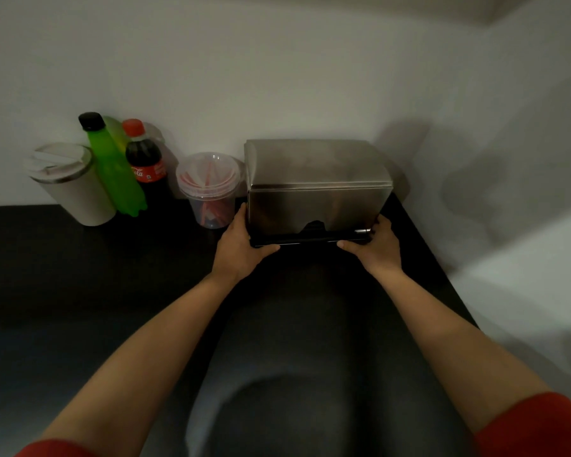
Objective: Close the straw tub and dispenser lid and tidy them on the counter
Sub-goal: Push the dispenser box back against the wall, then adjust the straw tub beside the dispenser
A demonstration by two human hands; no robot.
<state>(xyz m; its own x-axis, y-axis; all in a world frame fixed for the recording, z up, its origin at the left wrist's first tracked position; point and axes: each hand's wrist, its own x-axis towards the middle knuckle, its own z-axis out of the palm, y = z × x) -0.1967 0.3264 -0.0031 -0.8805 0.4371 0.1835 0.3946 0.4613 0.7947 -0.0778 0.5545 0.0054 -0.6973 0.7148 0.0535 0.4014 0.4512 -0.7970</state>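
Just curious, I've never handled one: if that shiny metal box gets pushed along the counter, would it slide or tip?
The metal box looks wide and low, so it would probably slide, not tip. Both hands, left and right, grip its base, hinting at some weight.

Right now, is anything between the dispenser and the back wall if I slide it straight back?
Nothing visible does. Both the left hand and right hand grip the dispenser, which already sits close to the wall. The straw tub stands beside it, to its left.
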